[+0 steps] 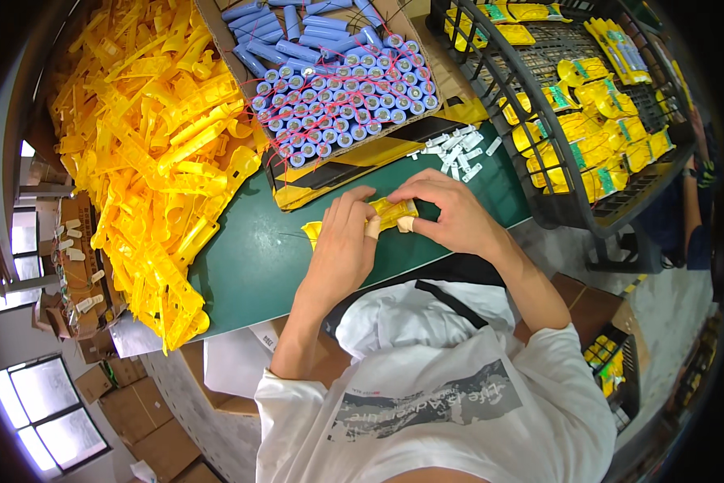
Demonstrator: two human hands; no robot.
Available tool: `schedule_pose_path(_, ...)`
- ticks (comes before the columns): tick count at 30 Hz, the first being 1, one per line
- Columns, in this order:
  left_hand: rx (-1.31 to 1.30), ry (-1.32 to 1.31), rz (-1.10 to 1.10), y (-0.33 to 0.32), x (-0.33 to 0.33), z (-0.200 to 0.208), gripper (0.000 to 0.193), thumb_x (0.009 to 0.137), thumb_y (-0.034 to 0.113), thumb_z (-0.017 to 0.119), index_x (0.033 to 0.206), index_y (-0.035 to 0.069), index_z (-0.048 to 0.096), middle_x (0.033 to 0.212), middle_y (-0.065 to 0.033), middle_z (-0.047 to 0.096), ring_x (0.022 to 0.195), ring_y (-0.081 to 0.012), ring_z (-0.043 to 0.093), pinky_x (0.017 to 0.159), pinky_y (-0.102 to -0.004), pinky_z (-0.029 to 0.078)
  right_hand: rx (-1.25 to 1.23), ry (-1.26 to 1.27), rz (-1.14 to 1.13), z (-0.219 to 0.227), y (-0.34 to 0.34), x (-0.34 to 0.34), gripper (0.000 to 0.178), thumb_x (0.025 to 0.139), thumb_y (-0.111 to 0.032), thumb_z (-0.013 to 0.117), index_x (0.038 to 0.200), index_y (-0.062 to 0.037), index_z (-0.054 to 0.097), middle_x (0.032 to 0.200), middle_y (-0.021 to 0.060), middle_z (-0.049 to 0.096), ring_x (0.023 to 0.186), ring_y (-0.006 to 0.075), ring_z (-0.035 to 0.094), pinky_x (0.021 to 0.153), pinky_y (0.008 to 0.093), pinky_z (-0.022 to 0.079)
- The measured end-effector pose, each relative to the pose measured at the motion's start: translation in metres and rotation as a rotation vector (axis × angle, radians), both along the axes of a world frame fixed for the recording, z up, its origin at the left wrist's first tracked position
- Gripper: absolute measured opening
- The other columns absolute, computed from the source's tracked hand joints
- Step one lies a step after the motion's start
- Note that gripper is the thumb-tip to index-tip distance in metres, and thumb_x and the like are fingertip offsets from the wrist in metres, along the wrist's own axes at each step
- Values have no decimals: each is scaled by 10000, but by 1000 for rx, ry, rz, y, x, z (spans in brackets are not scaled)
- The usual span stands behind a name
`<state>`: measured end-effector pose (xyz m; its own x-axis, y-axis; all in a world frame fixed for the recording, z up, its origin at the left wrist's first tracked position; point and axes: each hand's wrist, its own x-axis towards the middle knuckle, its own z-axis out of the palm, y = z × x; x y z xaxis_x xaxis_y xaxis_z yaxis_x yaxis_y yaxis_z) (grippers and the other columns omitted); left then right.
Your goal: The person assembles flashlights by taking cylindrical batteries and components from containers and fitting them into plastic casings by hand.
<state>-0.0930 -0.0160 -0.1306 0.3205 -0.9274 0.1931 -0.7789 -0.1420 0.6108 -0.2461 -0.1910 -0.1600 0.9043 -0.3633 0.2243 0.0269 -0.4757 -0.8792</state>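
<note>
In both hands I hold a yellow plastic casing (pixel 389 213) low over the green tabletop. My left hand (pixel 343 240) is closed on its left part, and the casing's end sticks out past the fingers. From the right, my right hand (pixel 449 211) grips the other end between thumb and fingers. Pale tape or finger covers wrap a digit on each hand. What lies inside the casing is mostly hidden by my fingers. Thin dark wires show beside its left end. Small white plastic pieces (pixel 462 153) lie just beyond my right hand.
A big heap of yellow casings (pixel 177 153) covers the table's left. Behind my hands, a cardboard box (pixel 277 191) edged with black-and-yellow tape holds many blue cylindrical cells (pixel 330 105) with red wires. At right stands a black plastic crate (pixel 567 197) containing yellow assembled units (pixel 608 101).
</note>
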Motion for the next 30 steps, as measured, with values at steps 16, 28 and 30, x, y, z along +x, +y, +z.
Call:
schedule_pose_path(16,-33,-137,122,25,22,5,114,937,-8,707,1015,-3,623,1163,-174,703,1060,-389,645,880,-464,546,-210,-20,60,2,-2,3,333,852,-97,836,1179,-57,787,1233,85,721,1096,292,690,922,394,584)
schedule_pose_path(28,-151,-37,262,52,11,-2,103,924,8,732,962,-15,639,1163,-179,755,1013,-389,697,863,-461,578,-363,-63,-396,143,-50,75,209,971,-186,705,1100,-45,790,917,176,772,800,354,743,730,446,566)
schedule_pose_path(30,-129,-48,303,53,7,-3,108,904,25,744,956,15,650,1148,-158,754,1019,-374,690,878,-452,551,-520,47,-390,155,-87,120,245,946,-157,726,1127,-1,778,941,171,794,870,280,775,792,377,591)
